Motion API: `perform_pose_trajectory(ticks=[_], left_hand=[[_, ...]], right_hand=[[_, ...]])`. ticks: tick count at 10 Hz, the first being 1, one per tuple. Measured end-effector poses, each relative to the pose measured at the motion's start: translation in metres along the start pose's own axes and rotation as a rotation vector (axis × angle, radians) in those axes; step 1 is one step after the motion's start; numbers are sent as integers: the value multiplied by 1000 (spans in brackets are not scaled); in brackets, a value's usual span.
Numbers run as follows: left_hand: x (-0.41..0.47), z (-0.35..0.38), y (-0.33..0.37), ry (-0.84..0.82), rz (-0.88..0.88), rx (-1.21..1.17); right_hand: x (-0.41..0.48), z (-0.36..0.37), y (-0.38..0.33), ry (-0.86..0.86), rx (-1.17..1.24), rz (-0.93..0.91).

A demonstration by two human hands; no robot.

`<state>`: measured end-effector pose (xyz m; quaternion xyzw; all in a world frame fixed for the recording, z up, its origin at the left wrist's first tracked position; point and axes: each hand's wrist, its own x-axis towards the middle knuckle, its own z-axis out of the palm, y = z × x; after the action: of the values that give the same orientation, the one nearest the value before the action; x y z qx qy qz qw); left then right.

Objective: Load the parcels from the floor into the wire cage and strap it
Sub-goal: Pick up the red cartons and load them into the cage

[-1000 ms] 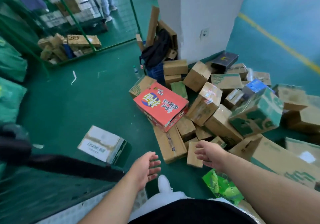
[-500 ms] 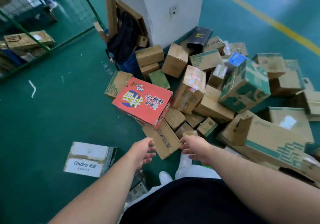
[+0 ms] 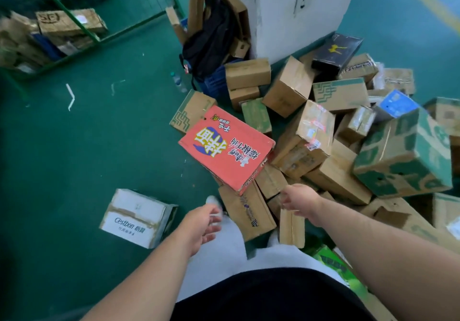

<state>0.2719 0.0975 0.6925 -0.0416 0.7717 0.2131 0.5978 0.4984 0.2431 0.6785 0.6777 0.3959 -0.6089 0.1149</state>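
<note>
Dozens of parcels (image 3: 321, 131) lie heaped on the green floor (image 3: 74, 146) at the right, spilling out from the foot of a white pillar (image 3: 298, 9). None of them is in hand. The left hand (image 3: 201, 223) hangs low in the near middle, fingers loose and spread, gripping nothing, with floor and a white shoe (image 3: 212, 200) below it. The right hand (image 3: 298, 201) is out over the near edge of the pile, fingers open too and a bit blurred. It sits just above a small brown box (image 3: 291, 231), and whether it touches that box, I cannot tell.

Just beyond both hands a red box (image 3: 226, 149) with bold printed characters lies tilted on top of the heap, its near corner resting over a long brown carton (image 3: 246, 211). To the right a big green-and-white carton (image 3: 403, 156) leans on its neighbours, and far behind it a black box (image 3: 336, 49) rests against the pillar.

Off on its own at the near left, a white box (image 3: 134, 217) lies on the floor, well apart from the pile. The wire cage (image 3: 139, 2) stands far left with a green frame, and brown cartons already sit inside it. A black backpack (image 3: 211, 39) slumps against flattened cardboard beside the pillar.
</note>
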Motion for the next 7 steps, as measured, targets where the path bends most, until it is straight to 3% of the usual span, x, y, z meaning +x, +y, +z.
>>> perform_pose_trajectory(ticks=[2,3,5,6,7], left_hand=[[93,-26,15,9,-119,68],[146,-34,27,-32,-196,92],[281,-20,50,-32,-247,83],[347,7,48,-71,-266,90],[400,39,37,-116,-280,142]], right_hand=[[75,22,-4,69,-58,115],[112,42,1,48,-229,198],[211,64,-53,-214,-994,69],[282,73,-93,-100,-1143,-21],[345,80,-110,69,-1135,-136]])
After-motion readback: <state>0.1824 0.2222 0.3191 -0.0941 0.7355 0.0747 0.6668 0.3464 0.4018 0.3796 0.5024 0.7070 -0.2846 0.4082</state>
